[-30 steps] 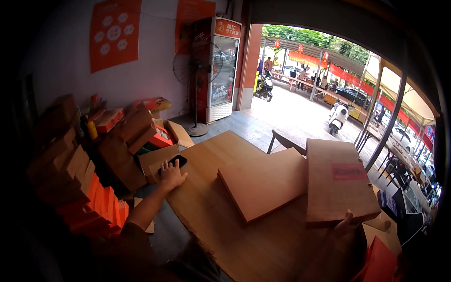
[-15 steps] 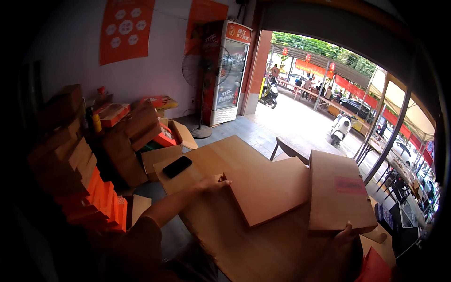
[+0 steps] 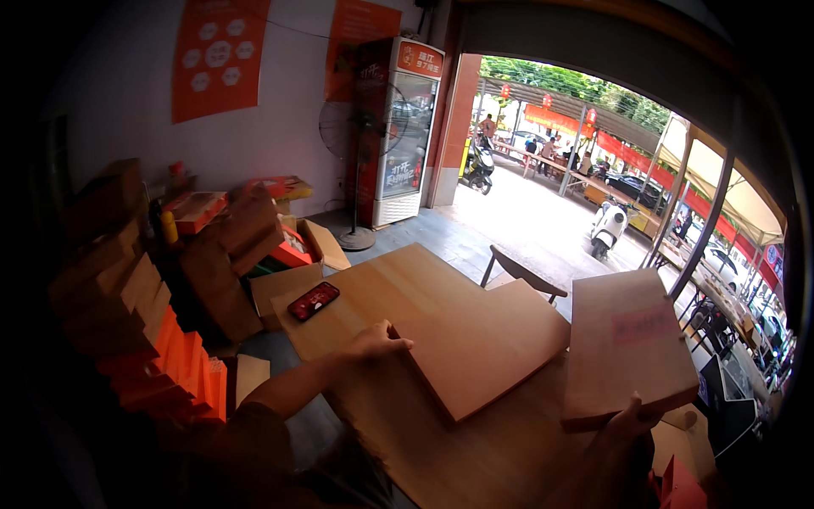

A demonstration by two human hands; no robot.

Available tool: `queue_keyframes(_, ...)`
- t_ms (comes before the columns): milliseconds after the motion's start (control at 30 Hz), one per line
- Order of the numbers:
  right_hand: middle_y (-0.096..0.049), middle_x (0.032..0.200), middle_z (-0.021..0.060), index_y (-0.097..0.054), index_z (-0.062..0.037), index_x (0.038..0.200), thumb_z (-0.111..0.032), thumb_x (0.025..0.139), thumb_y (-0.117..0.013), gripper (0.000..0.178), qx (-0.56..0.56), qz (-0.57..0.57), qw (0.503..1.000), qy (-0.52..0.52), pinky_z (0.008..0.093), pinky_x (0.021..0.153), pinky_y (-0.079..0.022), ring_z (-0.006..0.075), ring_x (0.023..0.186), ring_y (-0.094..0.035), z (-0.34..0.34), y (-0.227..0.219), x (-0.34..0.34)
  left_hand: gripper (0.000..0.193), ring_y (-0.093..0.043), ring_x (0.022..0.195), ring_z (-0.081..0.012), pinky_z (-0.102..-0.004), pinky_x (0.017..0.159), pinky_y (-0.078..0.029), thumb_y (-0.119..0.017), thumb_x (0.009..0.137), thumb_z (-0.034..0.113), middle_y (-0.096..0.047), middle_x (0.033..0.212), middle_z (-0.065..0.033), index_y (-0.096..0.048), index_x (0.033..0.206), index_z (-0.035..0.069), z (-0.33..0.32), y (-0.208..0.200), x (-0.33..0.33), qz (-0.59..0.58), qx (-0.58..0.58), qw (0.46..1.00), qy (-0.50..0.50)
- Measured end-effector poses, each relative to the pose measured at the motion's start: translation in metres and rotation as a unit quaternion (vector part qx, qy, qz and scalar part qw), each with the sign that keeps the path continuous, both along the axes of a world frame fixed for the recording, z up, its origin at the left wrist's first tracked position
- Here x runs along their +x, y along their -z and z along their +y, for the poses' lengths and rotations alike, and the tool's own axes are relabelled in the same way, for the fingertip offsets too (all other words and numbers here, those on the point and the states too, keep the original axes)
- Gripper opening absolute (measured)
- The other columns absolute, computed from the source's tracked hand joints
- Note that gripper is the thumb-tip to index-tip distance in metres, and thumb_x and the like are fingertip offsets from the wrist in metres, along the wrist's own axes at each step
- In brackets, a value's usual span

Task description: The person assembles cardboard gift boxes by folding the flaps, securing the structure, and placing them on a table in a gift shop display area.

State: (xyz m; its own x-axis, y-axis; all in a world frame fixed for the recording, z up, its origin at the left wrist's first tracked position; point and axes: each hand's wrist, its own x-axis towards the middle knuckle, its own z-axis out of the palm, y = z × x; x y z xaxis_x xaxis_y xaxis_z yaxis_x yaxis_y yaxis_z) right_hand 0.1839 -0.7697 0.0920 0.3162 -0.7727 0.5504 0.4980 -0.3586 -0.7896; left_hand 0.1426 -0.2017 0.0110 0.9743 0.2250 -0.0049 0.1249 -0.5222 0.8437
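One plain, flat, pinkish-tan rectangular box (image 3: 487,339), head view, on a brown wooden table (image 3: 407,271), its left corner pinched by the person's bare left hand (image 3: 377,340). One tan rectangular box with a red printed panel (image 3: 623,360), just right of it, near edge clasped by the right hand (image 3: 626,419). One black rectangular phone (image 3: 314,301), screen lit, at the table's left.

Free tabletop (image 3: 407,273) between phone (image 3: 314,302) and flat box (image 3: 487,346)
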Motion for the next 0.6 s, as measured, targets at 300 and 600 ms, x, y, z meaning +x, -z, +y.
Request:
queue_keyframes(300,-0.065,0.131,0.0219,-0.042,-0.0012,0.15,-0.025,0.081,-0.077,0.081,-0.031,0.034,0.997,0.057,0.0437,0.104,-0.051,0.0373,0.117,-0.065,0.008,-0.013,-0.034,0.055,-0.06,0.08,-0.017,-0.0338,0.067,-0.049,-0.081,0.085,0.055,-0.065,0.087,-0.0061,-0.065,0.099,0.003,0.025,0.087,0.026,-0.018,-0.062,0.993,0.101)
queue_keyframes(600,-0.064,0.135,0.0219,-0.042,-0.0112,0.153,-0.026,0.075,-0.081,0.089,0.034,0.131,0.991,-0.018,0.047,0.105,-0.051,0.0397,0.124,-0.064,0.046,-0.047,-0.05,0.064,-0.061,0.078,-0.0211,-0.0384,0.068,-0.051,-0.074,0.094,0.049,-0.065,0.089,-0.0073,-0.059,0.133,0.0,0.038,0.073,0.02,-0.033,-0.014,0.991,0.125)
